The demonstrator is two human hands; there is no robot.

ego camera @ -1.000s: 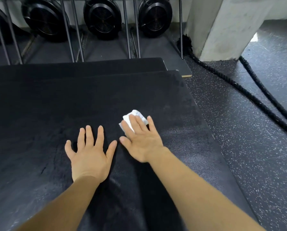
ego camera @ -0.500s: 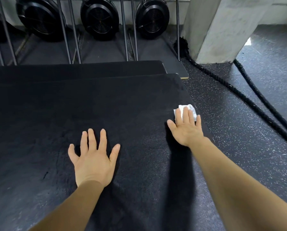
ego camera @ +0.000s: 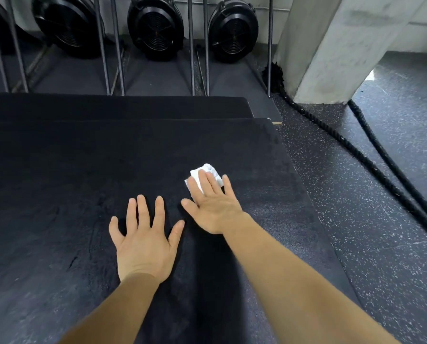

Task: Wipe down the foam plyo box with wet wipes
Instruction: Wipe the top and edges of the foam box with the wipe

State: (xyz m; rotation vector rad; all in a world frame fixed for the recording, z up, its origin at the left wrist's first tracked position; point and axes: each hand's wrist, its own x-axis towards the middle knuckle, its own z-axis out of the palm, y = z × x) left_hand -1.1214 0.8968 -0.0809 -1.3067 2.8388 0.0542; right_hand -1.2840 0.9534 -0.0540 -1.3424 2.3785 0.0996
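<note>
The black foam plyo box (ego camera: 71,170) fills the left and middle of the view, its top face toward me. A crumpled white wet wipe (ego camera: 208,171) lies on that top, right of centre. My right hand (ego camera: 212,207) presses it flat with straight fingers; the wipe shows past the fingertips. My left hand (ego camera: 143,239) rests flat on the box with fingers spread, just left of the right hand, holding nothing.
A second black box or mat (ego camera: 108,105) lies behind the first. Black fan-wheel machines (ego camera: 155,26) and metal bars (ego camera: 115,45) stand at the back. A concrete pillar (ego camera: 331,45) and thick battle ropes (ego camera: 356,155) are on the speckled floor (ego camera: 381,244) to the right.
My right hand slid the wipe out to the box's right edge, then back left toward the middle. The left hand stayed planted.
</note>
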